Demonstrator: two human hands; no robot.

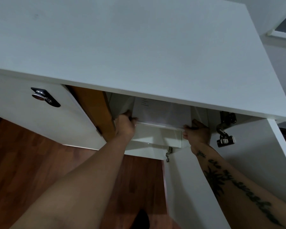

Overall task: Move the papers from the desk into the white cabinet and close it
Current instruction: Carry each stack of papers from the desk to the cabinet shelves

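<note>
I look down over the flat top of the white cabinet [139, 47]. Its right door [238, 162] stands swung open toward me, with metal hinges showing on its inner face. A stack of white papers [162, 111] lies just inside the opening, under the top's front edge, resting on a white shelf [157, 134]. My left hand [125, 123] grips the stack's left near corner. My right hand [196, 132] grips its right near corner. The far part of the papers is hidden by the cabinet top.
The neighbouring door [45, 109] on the left is closed and carries a black lock plate with a round knob [40, 96]. A brown wooden panel [94, 109] stands between it and the opening. Reddish wood floor [23, 162] lies below. A window frame [284, 30] is at top right.
</note>
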